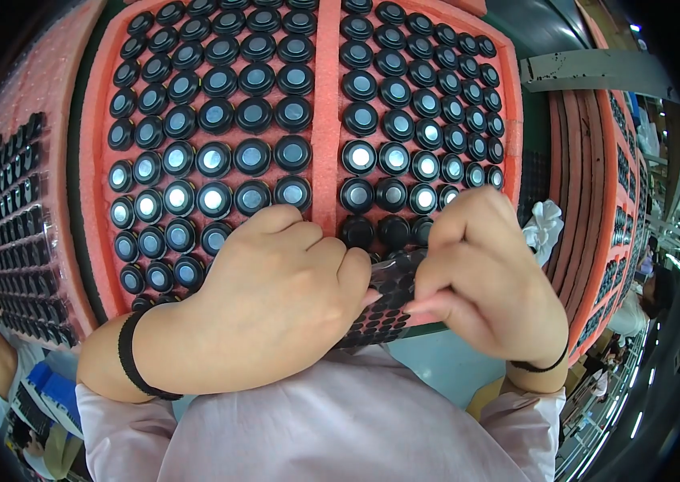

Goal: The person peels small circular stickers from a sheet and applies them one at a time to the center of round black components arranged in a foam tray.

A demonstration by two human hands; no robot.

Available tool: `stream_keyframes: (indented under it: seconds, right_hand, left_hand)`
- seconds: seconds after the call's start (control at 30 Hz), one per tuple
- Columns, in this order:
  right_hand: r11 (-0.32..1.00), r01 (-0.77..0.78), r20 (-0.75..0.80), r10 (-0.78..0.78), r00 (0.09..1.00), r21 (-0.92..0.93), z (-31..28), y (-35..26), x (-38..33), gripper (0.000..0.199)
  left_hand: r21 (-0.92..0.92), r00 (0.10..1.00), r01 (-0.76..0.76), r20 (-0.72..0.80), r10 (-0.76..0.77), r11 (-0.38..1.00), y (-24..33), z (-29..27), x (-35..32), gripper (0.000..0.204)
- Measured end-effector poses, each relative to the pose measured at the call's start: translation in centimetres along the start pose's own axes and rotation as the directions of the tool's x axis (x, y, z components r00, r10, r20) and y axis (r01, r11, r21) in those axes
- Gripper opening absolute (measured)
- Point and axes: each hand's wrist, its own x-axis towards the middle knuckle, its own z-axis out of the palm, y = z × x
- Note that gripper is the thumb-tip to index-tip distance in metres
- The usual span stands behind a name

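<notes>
- The left hand (275, 305) and the right hand (480, 277) meet low in the view, both pinched on a dark sheet of small round pads (388, 301) held between them.
- The left thumb and fingers clamp the sheet's left edge; the right hand's fingertips (428, 305) press at its right edge, as if picking at one pad.
- The sheet lies just toward the body from the pink foam tray (325, 128), its long axis running left to right between the hands.
- The tray stands directly ahead of the hands, filled with rows of black round caps (251, 157) with shiny centres; the nearest row lies partly hidden behind the knuckles.
- The right hand is nearer the right block of caps, the left hand nearer the left block.
- Another tray of dark parts (14, 217) lies to the far left, and stacked foam trays (589, 185) stand on the right beside a white crumpled cloth (545, 225).
</notes>
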Motion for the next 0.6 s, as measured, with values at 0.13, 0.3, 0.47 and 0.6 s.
stream_keyframes:
  seconds: [0.13, 0.3, 0.47, 0.6]
  right_hand:
    - [0.984, -0.067, -0.017, 0.07, 0.997, 0.163, 0.2, 2.2, 1.8, 0.015]
    - [0.979, -0.145, 0.004, 0.146, 0.989, 0.143, 2.0, 4.1, 3.7, 0.013]
    - [0.989, -0.133, 0.013, 0.132, 0.991, 0.059, 3.3, 5.2, 4.4, 0.012]
    - [0.99, -0.133, 0.017, 0.132, 0.991, 0.042, 3.4, 5.1, 4.5, 0.012]
  left_hand:
    - [-0.002, 0.999, 0.0, 0.036, 0.0, 1.0, -0.1, -0.5, 0.0, 0.032]
    - [0.027, 0.999, -0.023, -0.034, 0.024, 0.999, 0.0, 0.2, -0.1, 0.031]
    - [-0.003, 1.0, 0.007, 0.01, -0.007, 1.0, 0.1, 0.2, -0.1, 0.029]
    - [-0.002, 1.0, 0.013, 0.011, -0.013, 1.0, -0.3, 0.5, -0.1, 0.026]
